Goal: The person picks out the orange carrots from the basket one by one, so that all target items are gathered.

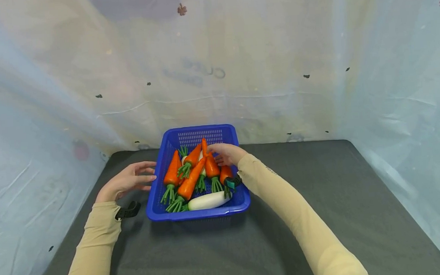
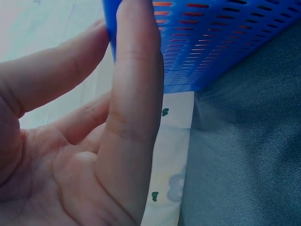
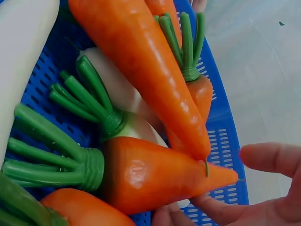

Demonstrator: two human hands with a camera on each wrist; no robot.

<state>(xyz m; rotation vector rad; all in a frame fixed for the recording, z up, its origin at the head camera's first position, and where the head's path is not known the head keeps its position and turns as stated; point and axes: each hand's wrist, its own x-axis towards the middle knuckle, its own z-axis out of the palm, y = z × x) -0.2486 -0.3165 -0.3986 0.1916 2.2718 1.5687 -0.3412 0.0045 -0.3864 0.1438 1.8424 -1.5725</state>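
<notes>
My left hand point(image 1: 130, 181) is at the left side of a blue plastic basket point(image 1: 199, 214), its extended fingertips right at the rim. In the left wrist view the long fingers point(image 2: 131, 94) lie along the perforated basket wall point(image 2: 207, 37). Over the basket's right half, my right hand point(image 1: 226, 154) reaches in beside an orange carrot point(image 3: 155, 174) with green stem stubs. The thumb stands apart from this carrot's pointed tip, while other fingers are low beside its underside. Several more carrots point(image 1: 192, 179) lie around it, along with a white radish point(image 1: 208, 201) near the front.
Beneath the basket is a dark grey table point(image 1: 174, 258). Pale plastic sheeting point(image 1: 261, 67) with small dark marks rises behind it and at both sides. Another white radish point(image 3: 117, 80) lies partly hidden under carrots. Black bands point(image 1: 128, 210) circle the wrists.
</notes>
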